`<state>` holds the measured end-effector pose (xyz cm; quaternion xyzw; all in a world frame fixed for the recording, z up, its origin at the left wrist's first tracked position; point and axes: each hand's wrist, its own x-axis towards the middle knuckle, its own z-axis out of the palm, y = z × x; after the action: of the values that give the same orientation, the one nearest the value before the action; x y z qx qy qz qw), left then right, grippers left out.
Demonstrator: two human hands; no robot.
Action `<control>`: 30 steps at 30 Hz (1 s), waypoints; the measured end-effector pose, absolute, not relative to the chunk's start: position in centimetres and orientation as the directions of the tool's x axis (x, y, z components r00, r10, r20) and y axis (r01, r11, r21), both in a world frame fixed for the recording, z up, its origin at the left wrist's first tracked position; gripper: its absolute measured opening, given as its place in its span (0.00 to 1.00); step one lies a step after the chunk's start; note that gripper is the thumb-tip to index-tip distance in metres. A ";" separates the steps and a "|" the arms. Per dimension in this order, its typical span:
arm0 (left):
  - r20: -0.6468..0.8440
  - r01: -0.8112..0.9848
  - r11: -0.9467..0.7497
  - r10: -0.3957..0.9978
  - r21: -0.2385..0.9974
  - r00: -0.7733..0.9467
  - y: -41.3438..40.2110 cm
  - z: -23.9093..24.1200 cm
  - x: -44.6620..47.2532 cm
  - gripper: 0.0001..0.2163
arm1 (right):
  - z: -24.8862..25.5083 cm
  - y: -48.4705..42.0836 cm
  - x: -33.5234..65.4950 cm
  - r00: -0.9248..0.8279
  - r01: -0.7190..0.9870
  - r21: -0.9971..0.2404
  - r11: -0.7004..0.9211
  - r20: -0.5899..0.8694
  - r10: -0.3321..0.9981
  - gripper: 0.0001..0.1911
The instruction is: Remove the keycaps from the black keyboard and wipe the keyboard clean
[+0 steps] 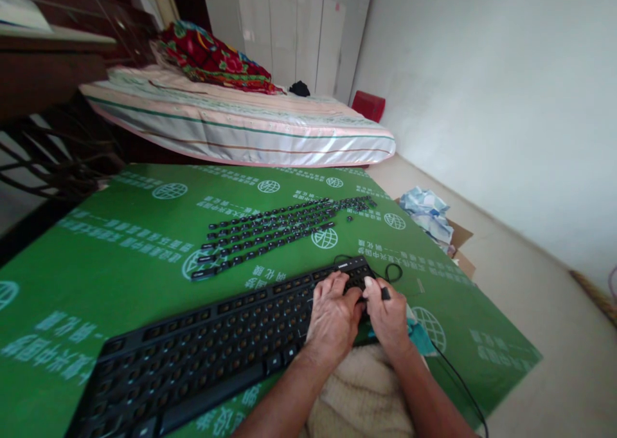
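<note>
On a green tabletop (144, 283), in the head view, a black keyboard (207, 335) lay before rows of loose keycaps (263, 239). The left hand (336, 306) rested, bent, on the keyboard's right end, its hold unclear; beside it, the right hand (389, 316) was closed around a small dark object (385, 293).

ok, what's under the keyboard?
Green printed sheet shows along the far and near edges of the keyboard, so it probably rests on that. Whatever is directly beneath its body is covered.
</note>
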<state>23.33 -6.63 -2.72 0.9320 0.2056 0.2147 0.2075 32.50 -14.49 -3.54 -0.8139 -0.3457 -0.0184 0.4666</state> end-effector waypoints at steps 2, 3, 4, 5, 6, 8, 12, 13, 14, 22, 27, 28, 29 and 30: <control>0.334 0.269 -0.814 0.479 0.515 0.812 -6.5 -2.7 23.2 0.08 | -3.5 -14.6 32.5 0.773 0.537 -0.796 -0.280 0.332 0.541 0.22; 0.344 0.251 -0.805 0.481 0.537 0.806 -6.4 -2.6 23.2 0.08 | -3.5 -14.6 32.4 0.775 0.527 -0.809 -0.262 0.330 0.540 0.22; 0.353 0.230 -0.797 0.478 0.558 0.804 -6.3 -2.5 23.1 0.07 | -3.4 -14.7 32.3 0.772 0.524 -0.815 -0.247 0.332 0.541 0.22; 0.360 0.207 -0.790 0.473 0.576 0.804 -6.3 -2.5 23.0 0.07 | -3.4 -14.7 32.2 0.768 0.526 -0.817 -0.235 0.338 0.545 0.22; 0.365 0.187 -0.784 0.467 0.592 0.805 -6.2 -2.4 22.9 0.07 | -3.3 -14.7 32.1 0.760 0.533 -0.816 -0.224 0.346 0.549 0.22; 0.368 0.162 -0.769 0.466 0.619 0.805 -6.0 -2.4 22.8 0.06 | -3.2 -14.8 31.9 0.744 0.553 -0.808 -0.203 0.369 0.557 0.22; 0.381 0.126 -0.708 0.511 0.694 0.770 -5.6 -2.6 22.6 0.06 | -3.0 -14.8 31.6 0.706 0.582 -0.797 -0.161 0.398 0.585 0.20; 0.383 0.115 -0.693 0.520 0.711 0.764 -5.6 -2.6 22.6 0.06 | -3.0 -14.8 31.6 0.697 0.590 -0.793 -0.154 0.404 0.592 0.19; 0.384 0.104 -0.681 0.525 0.725 0.759 -5.5 -2.7 22.5 0.07 | -3.0 -14.8 31.6 0.688 0.599 -0.787 -0.149 0.410 0.598 0.19; 0.399 0.038 -0.587 0.595 0.809 0.698 -5.1 -3.3 22.5 0.10 | -3.1 -14.5 31.6 0.595 0.692 -0.716 -0.096 0.489 0.638 0.17; 0.380 0.032 -0.541 0.630 0.840 0.677 -5.0 -3.5 22.4 0.09 | -2.9 -14.3 31.8 0.590 0.728 -0.671 -0.141 0.507 0.628 0.17; 0.376 0.029 -0.529 0.641 0.848 0.669 -5.0 -3.6 22.4 0.08 | -2.8 -14.3 31.9 0.588 0.736 -0.659 -0.152 0.513 0.625 0.17; 0.372 0.026 -0.515 0.652 0.857 0.660 -5.0 -3.6 22.4 0.08 | -2.5 -14.3 32.0 0.586 0.747 -0.645 -0.161 0.525 0.618 0.17; 0.369 0.021 -0.501 0.665 0.865 0.649 -5.0 -3.6 22.4 0.08 | -2.2 -14.4 32.1 0.580 0.761 -0.627 -0.168 0.541 0.609 0.17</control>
<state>22.43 -4.99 -3.64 0.7887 0.2175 0.3583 0.4498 32.07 -14.36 -2.20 -0.7597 -0.4508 -0.0825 0.4614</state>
